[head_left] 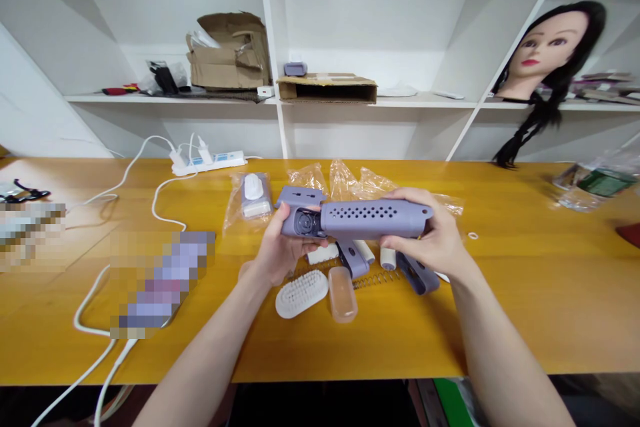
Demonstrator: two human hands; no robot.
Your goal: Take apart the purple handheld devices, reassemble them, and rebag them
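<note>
My right hand [433, 233] grips the far end of a long lavender plastic housing [373, 220] with rows of round holes. My left hand [275, 253] pinches a shorter lavender housing part [290, 223], open on top with a dark round component inside. The two parts meet end to end above the table; whether they are joined I cannot tell. Behind my left fingers is a flat lavender piece [303, 196] with slots. Underneath lie a white bristle pad [301, 295], a translucent peach cap [343, 295], a coil spring [377, 279], a white cylinder [388, 258] and lavender shells [420, 275].
Clear plastic bags [345, 179] lie behind my hands, with a bagged lavender item [255, 197] to the left. A phone [165, 280] with white cables and a power strip [210, 162] are further left. A bottle [597, 183] lies right. Shelves hold cardboard boxes [230, 57] and a mannequin head [550, 47].
</note>
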